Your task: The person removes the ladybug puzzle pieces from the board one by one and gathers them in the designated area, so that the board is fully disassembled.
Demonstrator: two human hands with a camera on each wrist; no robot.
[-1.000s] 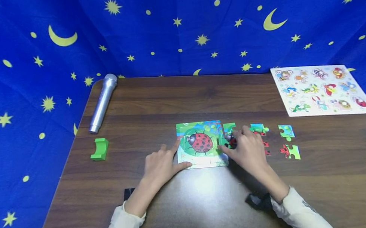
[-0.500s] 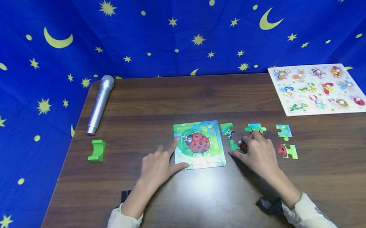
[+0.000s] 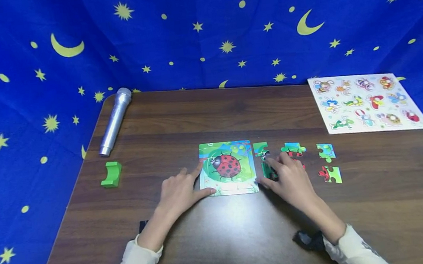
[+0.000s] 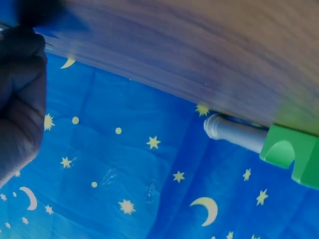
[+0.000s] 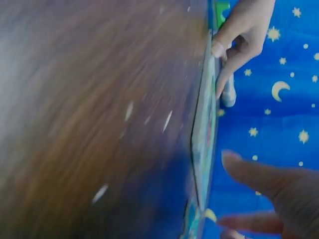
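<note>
A square ladybug picture board (image 3: 227, 167) lies flat on the table. My left hand (image 3: 179, 192) rests at its left side, index finger on the left edge and thumb on the near left corner. Over the puzzle pieces right of the board is my right hand (image 3: 289, 179), thumb and fingers spread apart. Its fingertips are at a green and dark piece (image 3: 267, 171), partly hidden under them. Above that lies a green corner piece (image 3: 260, 149). Farther right are a ladybug piece (image 3: 293, 149), a blue-green piece (image 3: 326, 152) and a red and green piece (image 3: 330, 174).
A silver toy microphone (image 3: 115, 122) lies at the back left, with a green curved block (image 3: 112, 174) nearer. At the back right is a white board with insect pictures (image 3: 369, 103). A blue star-patterned curtain (image 3: 184, 30) hangs behind the wooden table (image 3: 216, 244).
My right hand shifted right off the board's edge, then back left a little. The green and dark piece now sits slightly farther from the board. My left hand has kept its place.
</note>
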